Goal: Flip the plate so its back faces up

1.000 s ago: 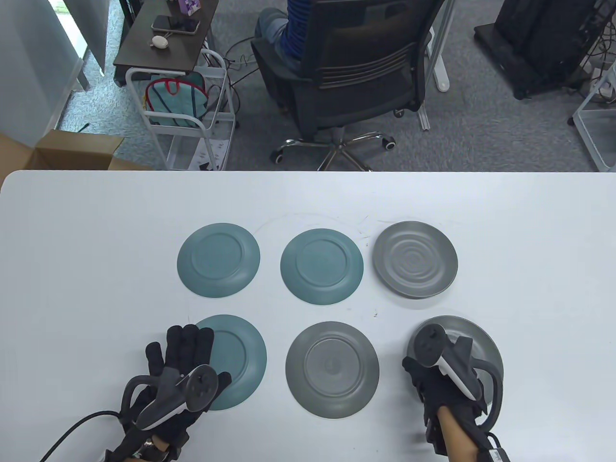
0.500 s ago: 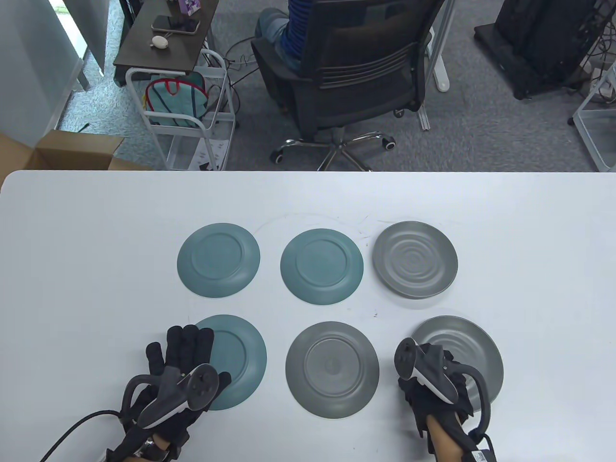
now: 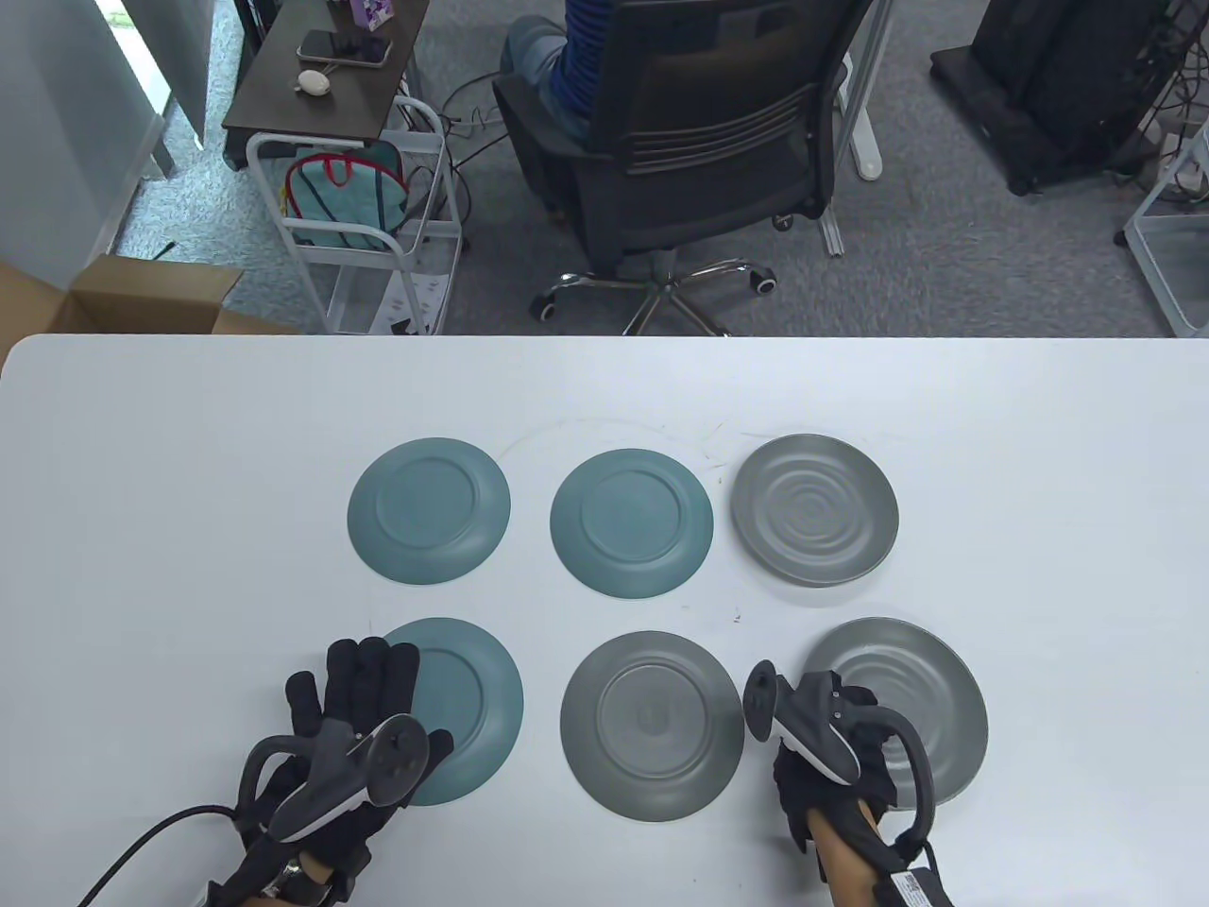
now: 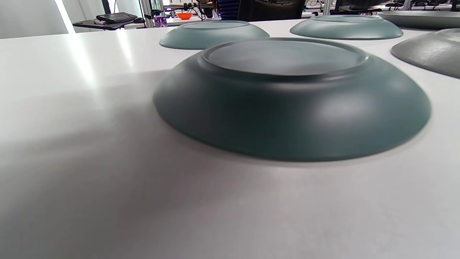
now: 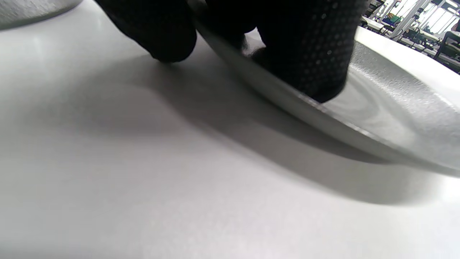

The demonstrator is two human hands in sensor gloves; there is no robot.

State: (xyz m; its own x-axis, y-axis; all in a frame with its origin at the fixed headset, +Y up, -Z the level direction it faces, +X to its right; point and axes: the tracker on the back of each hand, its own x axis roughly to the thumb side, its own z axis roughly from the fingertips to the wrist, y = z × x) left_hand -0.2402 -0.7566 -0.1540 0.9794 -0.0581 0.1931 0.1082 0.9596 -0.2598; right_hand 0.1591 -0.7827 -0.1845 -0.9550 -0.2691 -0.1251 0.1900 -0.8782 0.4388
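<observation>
Since the earlier frames the right hand [image 3: 836, 746] has drawn back toward the person and rolled leftward, so its tracker [image 3: 803, 723] now tips on edge. It grips the near-left rim of the face-up grey plate [image 3: 911, 704], fingers [image 5: 309, 50] curled over the rim, and the right wrist view shows that edge lifted off the table [image 3: 1039, 567]. The left hand [image 3: 354, 718] has not moved: it lies flat and open, fingers spread, holding nothing, over the left edge of an upturned teal plate [image 3: 472, 704]. Beyond the right hand sits another face-up grey plate [image 3: 814, 510]. Nothing lies in either face-up plate.
</observation>
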